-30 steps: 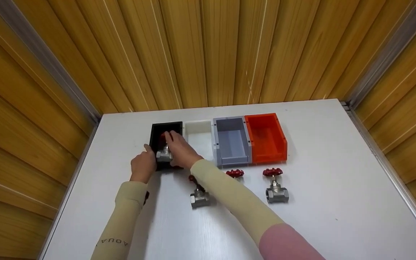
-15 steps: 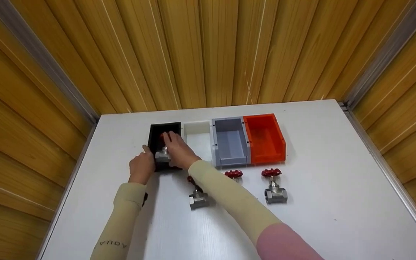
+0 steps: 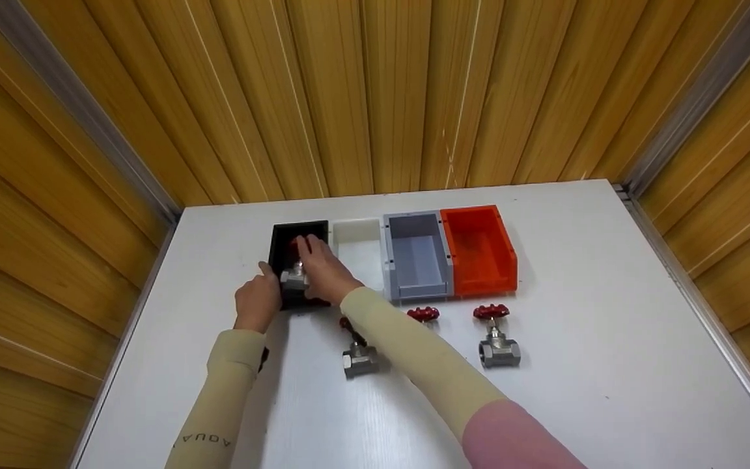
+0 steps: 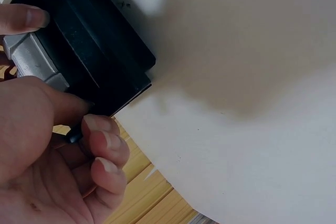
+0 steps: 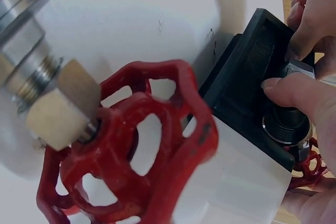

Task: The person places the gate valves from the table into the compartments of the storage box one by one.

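On the table [image 3: 596, 280] — hands [image 3: 258, 301] [image 3: 328, 272] gripping black bin [image 3: 286, 237] and valve [image 3: 293, 280].

A: What is the right hand [image 3: 328, 270] gripping?

B: A silver metal valve with a hexagonal-ended body and a red lobed handwheel [image 3: 293, 280]. The wheel points to the far side, the body to the near side.

A: How does the body look up close?

B: In the right wrist view, 1 round end shows, dark and ridged inside, with the thumb along the metal.

A: Where is it?

B: Within the walls of a black rectangular plastic bin [image 3: 290, 229]. I can't tell whether it rests on the floor.

A: And the left hand [image 3: 258, 301]?

B: It pinches the bin's near left edge.
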{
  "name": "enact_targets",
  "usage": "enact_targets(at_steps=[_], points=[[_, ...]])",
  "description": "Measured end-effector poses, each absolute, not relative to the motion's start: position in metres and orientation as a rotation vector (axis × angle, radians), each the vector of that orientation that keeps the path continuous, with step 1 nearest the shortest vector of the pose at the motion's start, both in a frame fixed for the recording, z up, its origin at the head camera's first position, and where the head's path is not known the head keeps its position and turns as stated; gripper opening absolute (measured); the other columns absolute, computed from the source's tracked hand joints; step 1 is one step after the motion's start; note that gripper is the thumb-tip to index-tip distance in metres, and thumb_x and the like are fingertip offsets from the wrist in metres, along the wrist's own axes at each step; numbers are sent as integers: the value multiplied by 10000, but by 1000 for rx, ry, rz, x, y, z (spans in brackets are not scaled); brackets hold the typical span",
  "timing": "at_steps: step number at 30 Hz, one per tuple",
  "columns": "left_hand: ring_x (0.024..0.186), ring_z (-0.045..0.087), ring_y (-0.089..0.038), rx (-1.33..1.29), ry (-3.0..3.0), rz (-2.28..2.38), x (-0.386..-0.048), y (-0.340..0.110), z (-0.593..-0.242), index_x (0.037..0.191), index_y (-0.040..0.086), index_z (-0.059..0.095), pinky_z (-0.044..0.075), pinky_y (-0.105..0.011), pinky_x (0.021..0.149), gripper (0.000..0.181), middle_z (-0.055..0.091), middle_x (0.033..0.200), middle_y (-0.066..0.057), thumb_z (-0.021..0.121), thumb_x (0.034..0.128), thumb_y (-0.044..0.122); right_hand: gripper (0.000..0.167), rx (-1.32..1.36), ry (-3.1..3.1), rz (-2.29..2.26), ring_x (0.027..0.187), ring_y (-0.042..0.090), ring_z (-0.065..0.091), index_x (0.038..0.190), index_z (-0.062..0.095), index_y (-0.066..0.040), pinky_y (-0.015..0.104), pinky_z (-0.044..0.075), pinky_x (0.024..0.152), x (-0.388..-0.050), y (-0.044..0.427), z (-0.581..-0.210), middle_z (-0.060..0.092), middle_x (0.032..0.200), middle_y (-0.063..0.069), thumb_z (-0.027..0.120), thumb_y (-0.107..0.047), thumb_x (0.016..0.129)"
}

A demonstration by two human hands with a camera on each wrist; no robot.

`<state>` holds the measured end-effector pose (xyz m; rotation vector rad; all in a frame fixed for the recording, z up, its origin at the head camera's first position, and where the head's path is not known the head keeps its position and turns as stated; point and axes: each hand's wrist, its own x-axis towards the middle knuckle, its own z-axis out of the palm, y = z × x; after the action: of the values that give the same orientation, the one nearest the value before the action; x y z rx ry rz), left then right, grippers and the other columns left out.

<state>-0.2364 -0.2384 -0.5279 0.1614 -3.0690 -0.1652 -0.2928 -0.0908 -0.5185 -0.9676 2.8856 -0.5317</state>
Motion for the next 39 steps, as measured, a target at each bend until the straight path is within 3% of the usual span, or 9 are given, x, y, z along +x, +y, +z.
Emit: enact_targets(at_steps=[13, 31, 39], points=[[600, 653, -341, 176, -3078, -157, -238, -238, -528, 1361, -177, 382, 530, -467, 538, 518, 687, 843, -279, 528, 907, 25, 1089, -982, 2912, -490, 1429, 360, 309, 1524, 171, -40, 326, 391, 1095, -297, -95, -520, 254, 1543, 224, 869, -180, 699], [525, 606, -279, 181, -3063, -165, -236, -240, -530, 1357, -185, 386, 505, -427, 491, 512, 682, 783, -260, 535, 908, 13, 965, -1071, 3000, -323, 1358, 378, 396, 1497, 234, -47, 349, 392, 1098, -300, -100, -529, 317, 1491, 215, 821, -152, 738], [532, 616, -271, 177, -3081, -151, -238, -240, -532, 1375, -180, 361, 516, -421, 498, 541, 686, 804, -254, 548, 914, 34, 933, -1140, 3073, -86, 1364, 322, 404, 1489, 252, -23, 359, 339, 1136, -299, -99, -531, 365, 1473, 211, 796, -275, 773]])
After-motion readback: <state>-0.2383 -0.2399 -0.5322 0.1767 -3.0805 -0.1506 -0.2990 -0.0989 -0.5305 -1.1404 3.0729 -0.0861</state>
